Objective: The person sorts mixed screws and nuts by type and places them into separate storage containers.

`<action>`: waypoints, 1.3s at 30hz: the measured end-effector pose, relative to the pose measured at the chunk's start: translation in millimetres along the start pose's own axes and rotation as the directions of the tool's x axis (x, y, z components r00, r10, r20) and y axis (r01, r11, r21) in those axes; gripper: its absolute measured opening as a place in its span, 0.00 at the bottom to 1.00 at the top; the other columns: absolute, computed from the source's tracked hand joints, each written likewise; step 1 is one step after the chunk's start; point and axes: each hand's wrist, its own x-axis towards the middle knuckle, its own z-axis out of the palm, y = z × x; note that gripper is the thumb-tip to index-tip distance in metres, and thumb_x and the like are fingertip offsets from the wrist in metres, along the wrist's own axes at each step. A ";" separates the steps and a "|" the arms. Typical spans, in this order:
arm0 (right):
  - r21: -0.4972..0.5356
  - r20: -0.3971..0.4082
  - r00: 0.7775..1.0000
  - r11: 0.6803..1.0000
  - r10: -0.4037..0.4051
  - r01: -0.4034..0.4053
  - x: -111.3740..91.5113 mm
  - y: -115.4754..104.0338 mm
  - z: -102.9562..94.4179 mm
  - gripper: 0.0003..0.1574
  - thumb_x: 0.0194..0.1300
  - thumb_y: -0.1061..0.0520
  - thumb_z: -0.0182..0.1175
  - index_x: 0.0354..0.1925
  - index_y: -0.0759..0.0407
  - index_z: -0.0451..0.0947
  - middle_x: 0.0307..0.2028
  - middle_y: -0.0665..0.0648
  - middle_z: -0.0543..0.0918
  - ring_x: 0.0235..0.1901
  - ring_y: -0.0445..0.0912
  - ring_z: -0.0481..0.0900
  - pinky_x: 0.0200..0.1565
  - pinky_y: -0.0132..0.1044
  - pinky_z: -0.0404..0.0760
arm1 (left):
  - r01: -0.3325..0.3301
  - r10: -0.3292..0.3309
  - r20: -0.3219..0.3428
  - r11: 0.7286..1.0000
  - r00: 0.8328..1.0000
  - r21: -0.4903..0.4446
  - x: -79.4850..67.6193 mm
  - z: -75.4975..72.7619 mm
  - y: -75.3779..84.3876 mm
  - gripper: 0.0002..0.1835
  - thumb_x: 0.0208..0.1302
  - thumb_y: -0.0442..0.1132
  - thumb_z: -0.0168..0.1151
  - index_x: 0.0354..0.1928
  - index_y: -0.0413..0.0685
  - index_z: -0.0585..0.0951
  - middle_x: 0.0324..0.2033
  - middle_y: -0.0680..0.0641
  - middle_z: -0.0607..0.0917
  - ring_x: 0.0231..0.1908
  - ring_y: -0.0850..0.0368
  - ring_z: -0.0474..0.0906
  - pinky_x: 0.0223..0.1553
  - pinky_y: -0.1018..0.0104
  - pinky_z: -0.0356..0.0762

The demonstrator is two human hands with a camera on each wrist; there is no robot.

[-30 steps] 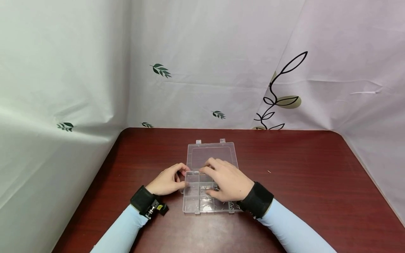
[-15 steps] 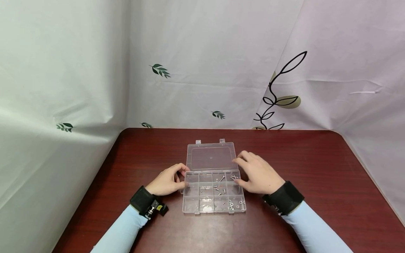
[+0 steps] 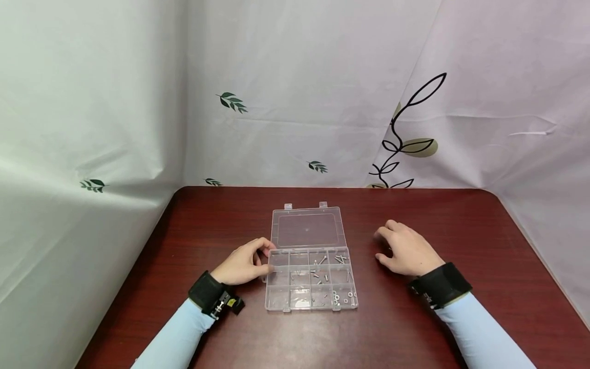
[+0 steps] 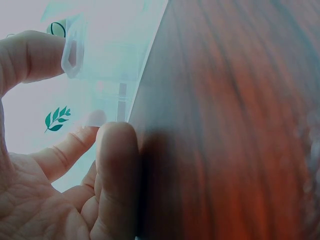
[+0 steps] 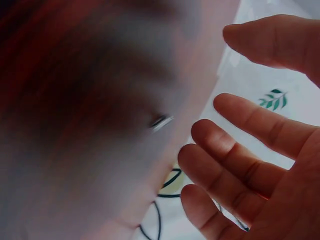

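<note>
A clear plastic compartment box (image 3: 276, 298) lies with its lid (image 3: 306, 230) folded back on the dark red table. My left hand (image 3: 243, 263) holds the box's left side, thumb at the rim and fingers by the rear corner; the left wrist view has the fingers against the clear wall (image 4: 107, 65) beside a small plastic loop (image 4: 73, 55). To the right of the box, my right hand (image 3: 407, 250) hovers low over the table, its fingers apart and holding nothing. In the right wrist view, a small metal screw (image 5: 161, 122) lies on the table before the fingertips; in the head view the hand hides it.
Several screws (image 3: 341, 259) lie in the rear right compartments, shorter ones (image 3: 318, 277) in the middle. Small washers (image 3: 336, 297) fill part of the front right. A white leaf-print cloth (image 3: 295, 92) stands behind the table edge.
My right hand has moved right, from over the box to the table beside it, uncovering the compartments. The left hand and the box have stayed in place.
</note>
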 end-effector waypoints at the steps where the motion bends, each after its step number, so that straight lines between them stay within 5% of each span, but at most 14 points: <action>1: 0.004 0.018 1.000 1.000 0.014 -0.014 -1.6 1.8 0.0 0.21 0.46 0.52 0.70 0.40 0.57 0.81 0.33 0.49 0.73 0.33 0.46 0.75 0.40 0.44 0.77 | -0.001 0.001 0.000 1.000 1.000 0.000 0.0 0.0 0.1 0.22 0.57 0.47 0.68 0.54 0.56 0.77 0.41 0.52 0.76 0.27 0.61 0.75 0.33 0.65 0.76; 14: 0.028 0.038 0.997 0.997 0.070 -0.071 -9.3 9.7 1.9 0.07 0.49 0.63 0.65 0.30 0.56 0.78 0.28 0.49 0.73 0.28 0.45 0.74 0.34 0.43 0.78 | -0.003 0.004 0.004 1.000 1.000 -0.014 -1.1 -0.5 2.5 0.22 0.58 0.47 0.68 0.54 0.55 0.77 0.42 0.52 0.76 0.27 0.61 0.75 0.34 0.65 0.76; 31: 0.042 0.147 0.972 0.980 0.185 -0.193 2.5 3.2 2.8 0.13 0.39 0.65 0.60 0.17 0.48 0.68 0.17 0.46 0.69 0.19 0.43 0.65 0.24 0.38 0.67 | -0.013 0.013 -0.001 1.000 1.000 -0.009 -1.1 0.1 1.7 0.22 0.58 0.46 0.68 0.54 0.55 0.77 0.41 0.52 0.77 0.27 0.62 0.75 0.33 0.65 0.76; 39: 0.015 0.128 0.981 0.989 0.144 -0.147 8.7 -4.1 2.4 0.14 0.38 0.65 0.58 0.15 0.48 0.65 0.15 0.46 0.67 0.18 0.43 0.65 0.23 0.38 0.67 | -0.009 0.009 -0.004 1.000 1.000 -0.011 -1.1 -0.1 2.7 0.22 0.57 0.46 0.68 0.54 0.55 0.77 0.41 0.52 0.77 0.27 0.62 0.75 0.33 0.65 0.76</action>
